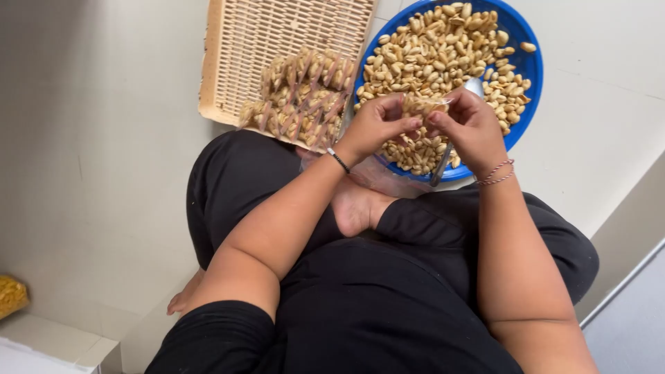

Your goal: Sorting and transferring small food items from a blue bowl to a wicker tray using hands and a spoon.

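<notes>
My left hand (377,125) and my right hand (471,128) meet over the near edge of a blue bowl (530,66) heaped with roasted peanuts (436,48). Between the fingertips of both hands is a small clear plastic packet of peanuts (424,106). A metal spoon (443,163) lies in the bowl under my right hand, its bowl end showing near my knuckles. Each wrist wears a thin bracelet.
A tan woven tray (235,62) to the left of the bowl holds several filled peanut packets (301,100). I sit cross-legged in black clothes on a pale tiled floor (97,138), a bare foot (357,208) below the bowl. A yellow bag (10,294) sits at far left.
</notes>
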